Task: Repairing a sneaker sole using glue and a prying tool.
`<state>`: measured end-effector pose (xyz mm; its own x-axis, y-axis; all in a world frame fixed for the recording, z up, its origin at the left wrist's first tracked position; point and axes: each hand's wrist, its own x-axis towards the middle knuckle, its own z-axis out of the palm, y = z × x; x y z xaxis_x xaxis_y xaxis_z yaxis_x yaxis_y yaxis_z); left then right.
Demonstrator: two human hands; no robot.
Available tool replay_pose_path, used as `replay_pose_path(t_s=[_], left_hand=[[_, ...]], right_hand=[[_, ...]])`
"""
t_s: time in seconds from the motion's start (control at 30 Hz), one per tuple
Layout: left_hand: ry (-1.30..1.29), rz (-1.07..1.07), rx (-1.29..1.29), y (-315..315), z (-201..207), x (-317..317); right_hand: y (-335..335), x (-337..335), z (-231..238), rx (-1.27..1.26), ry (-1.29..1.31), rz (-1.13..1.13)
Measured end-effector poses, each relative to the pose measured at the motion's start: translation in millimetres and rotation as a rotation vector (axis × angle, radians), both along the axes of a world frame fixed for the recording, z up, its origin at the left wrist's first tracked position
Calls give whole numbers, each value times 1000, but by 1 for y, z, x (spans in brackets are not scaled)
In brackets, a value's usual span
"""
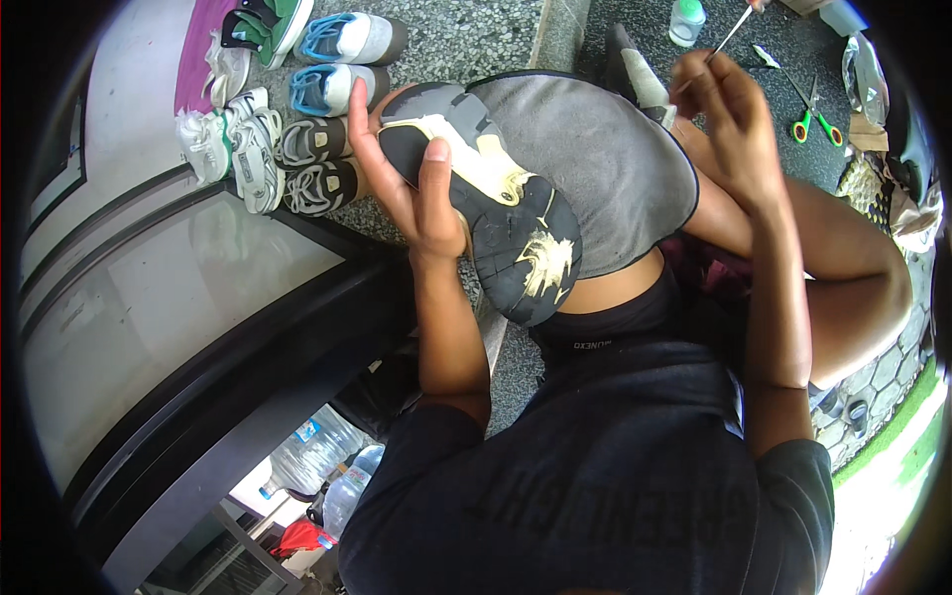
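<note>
My left hand (426, 203) grips a shoe (531, 223), its sole turned up. The sole is black and grey, with bare cream patches along the middle and at the end nearest me. My thumb lies over the sole, and the fingers reach behind the shoe's far end. A grey cloth (595, 159) covers my lap beside and under the shoe. Raised to the right, my right hand (729, 119) has its fingers curled around a thin metal tool (731, 33). The tool's slim shaft points up to a reddish end cut off by the picture's edge.
Several pairs of shoes (322, 149) stand at the left on a speckled stone surface. Scissors (818, 119) with green and orange handles lie at the far right, near a green-lidded jar (686, 22). Large clear plastic bottles (315, 451) sit low at the left.
</note>
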<state>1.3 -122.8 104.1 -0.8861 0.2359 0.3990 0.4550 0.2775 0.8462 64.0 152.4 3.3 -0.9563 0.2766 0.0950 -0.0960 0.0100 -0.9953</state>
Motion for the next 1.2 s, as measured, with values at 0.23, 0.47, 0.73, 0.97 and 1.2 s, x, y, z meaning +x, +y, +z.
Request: replay_pose_path(t_s=[0.23, 0.47, 0.73, 0.97, 1.2], left_hand=[[-10, 14, 12, 4, 1, -1], [-13, 0, -3, -1, 1, -4], [320, -75, -139, 3, 53, 46], [589, -96, 3, 26, 93, 79], [-113, -495, 687, 41, 85, 103]], right_hand=[[73, 18, -79, 921, -399, -201], [64, 27, -81, 955, -345, -263], [-81, 60, 55, 261, 310, 260], [-76, 87, 93, 219, 413, 275], [-28, 105, 98, 864, 668, -350]])
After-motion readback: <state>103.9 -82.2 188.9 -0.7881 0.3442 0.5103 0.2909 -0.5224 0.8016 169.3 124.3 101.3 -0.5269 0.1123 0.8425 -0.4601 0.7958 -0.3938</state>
